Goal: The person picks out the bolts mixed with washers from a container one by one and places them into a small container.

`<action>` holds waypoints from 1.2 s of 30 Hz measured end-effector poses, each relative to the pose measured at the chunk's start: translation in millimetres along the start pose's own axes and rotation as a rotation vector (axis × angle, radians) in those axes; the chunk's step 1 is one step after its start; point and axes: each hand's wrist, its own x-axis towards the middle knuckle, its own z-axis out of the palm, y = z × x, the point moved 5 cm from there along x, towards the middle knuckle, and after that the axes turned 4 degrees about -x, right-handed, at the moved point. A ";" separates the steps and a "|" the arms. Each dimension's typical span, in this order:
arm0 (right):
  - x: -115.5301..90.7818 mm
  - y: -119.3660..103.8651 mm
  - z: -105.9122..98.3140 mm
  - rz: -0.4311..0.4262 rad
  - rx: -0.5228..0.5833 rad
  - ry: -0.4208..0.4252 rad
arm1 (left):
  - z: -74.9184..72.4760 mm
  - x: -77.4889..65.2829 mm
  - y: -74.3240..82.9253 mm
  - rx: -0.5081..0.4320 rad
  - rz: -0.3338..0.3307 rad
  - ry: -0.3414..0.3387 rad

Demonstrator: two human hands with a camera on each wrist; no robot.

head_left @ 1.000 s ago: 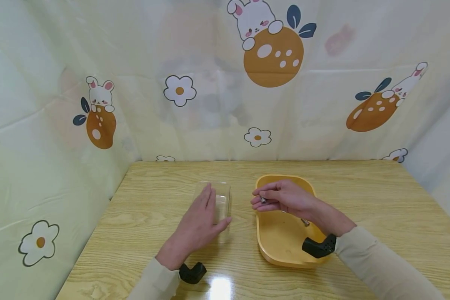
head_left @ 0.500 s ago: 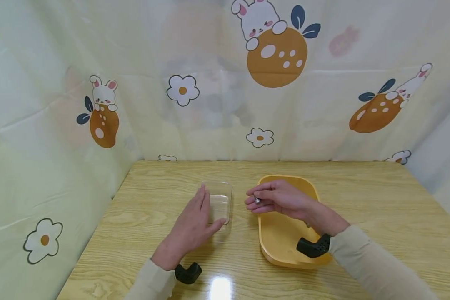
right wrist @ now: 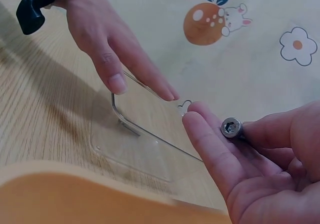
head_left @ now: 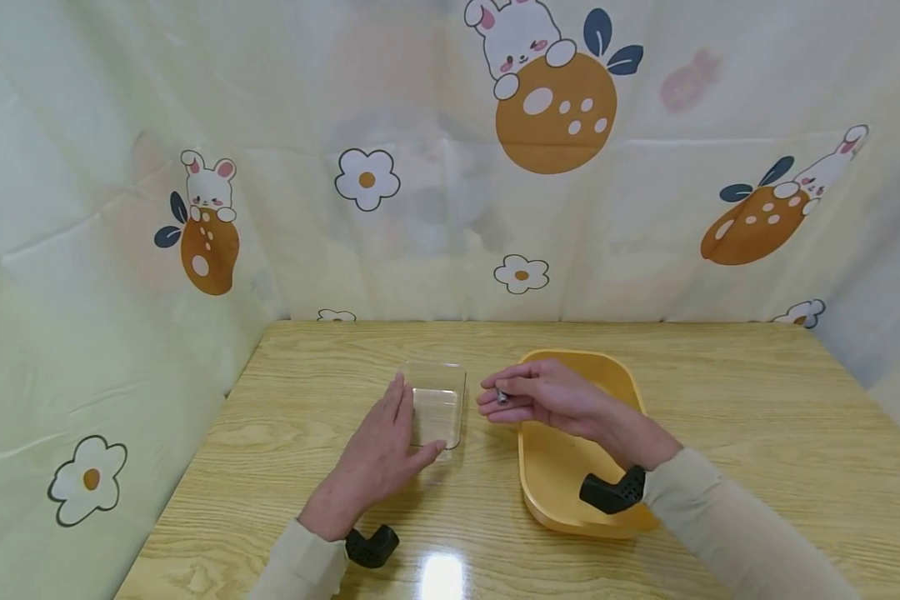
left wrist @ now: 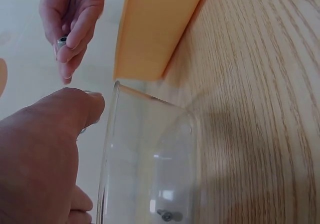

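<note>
My right hand (head_left: pixel 547 396) pinches a metal hex socket screw (right wrist: pixel 231 128) between thumb and fingers, its hex-recessed head facing the right wrist camera. It hovers over the left rim of the orange bin (head_left: pixel 558 492), to the right of a clear plastic box (head_left: pixel 437 417). My left hand (head_left: pixel 371 462) lies along the left side of that box, fingers straight, thumb near its front corner. The left wrist view shows the thumb close to the box rim; whether it touches cannot be told. A small dark screw (left wrist: pixel 170 215) lies inside the box.
Both containers stand on a wood-grain table (head_left: pixel 757 433). A patterned curtain (head_left: pixel 420 250) hangs behind the table and along its sides. Black wrist mounts (head_left: pixel 613 492) sit under both sleeves. The bin's wall rises between the right forearm and the box.
My right hand has moved left with the screw, towards the clear box. My left hand has shifted slightly left, uncovering more of the box. A screw seen earlier in the bin is now hidden.
</note>
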 end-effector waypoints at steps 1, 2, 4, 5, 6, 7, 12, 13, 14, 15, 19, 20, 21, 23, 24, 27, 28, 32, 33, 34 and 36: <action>0.9 0.0 0.9 -0.002 0.003 -0.001 | 0.0 0.0 -0.4 -0.002 -0.003 -0.001; 1.8 0.2 2.0 -0.002 0.007 -0.002 | -0.2 0.1 -0.7 -0.003 -0.005 0.000; 3.6 0.5 3.8 -0.005 0.009 -0.007 | 0.1 0.3 -1.5 -0.001 -0.010 -0.005; 4.4 0.8 4.7 -0.005 0.012 -0.009 | 0.3 0.5 -2.0 0.002 -0.012 -0.006; 5.1 1.0 5.7 -0.004 0.014 -0.010 | 0.4 0.6 -2.4 0.004 -0.014 -0.006; 5.9 1.3 6.4 -0.005 0.016 -0.014 | 0.3 0.6 -2.8 0.007 -0.016 -0.002; 9.6 2.0 9.4 -0.002 0.021 -0.022 | -0.2 0.6 -5.1 0.014 -0.027 0.008; 10.3 2.0 10.1 0.000 0.017 -0.022 | -0.4 0.5 -5.4 0.012 -0.028 0.008; 11.0 2.0 10.7 0.003 0.011 -0.021 | -0.4 0.4 -5.8 0.011 -0.029 0.006; 11.7 1.9 11.6 0.007 0.004 -0.020 | -0.3 0.3 -6.2 0.007 -0.029 0.008; 15.3 1.7 16.0 0.018 -0.023 -0.022 | -0.1 0.5 -7.4 0.009 -0.025 0.014; 16.4 1.7 17.4 0.020 -0.031 -0.024 | 0.2 0.8 -7.4 0.009 -0.021 0.018; 17.6 1.6 18.9 0.023 -0.037 -0.027 | 0.5 1.1 -7.5 0.009 -0.017 0.022; 20.6 1.8 21.7 0.030 -0.058 -0.031 | 1.6 1.8 -7.3 0.011 -0.010 0.026; 22.2 1.9 23.1 0.035 -0.067 -0.034 | 2.3 1.9 -7.0 0.008 -0.006 0.029; 27.5 2.3 27.0 0.049 -0.115 -0.038 | 4.5 1.5 -6.6 0.008 -0.004 0.036; 29.5 2.6 27.9 0.056 -0.131 -0.036 | 5.5 1.4 -6.6 0.009 -0.005 0.039; 37.2 3.3 30.9 0.090 -0.205 -0.016 | 8.3 0.2 -6.5 0.008 -0.004 0.057; 39.0 3.2 31.8 0.090 -0.234 -0.014 | 8.8 0.0 -6.6 0.004 -0.003 0.063; 41.1 3.3 32.2 0.100 -0.253 -0.003 | 9.3 -0.2 -6.6 0.001 -0.001 0.069; 44.1 2.8 33.6 0.101 -0.317 0.010 | 9.6 -0.7 -6.3 -0.006 0.002 0.079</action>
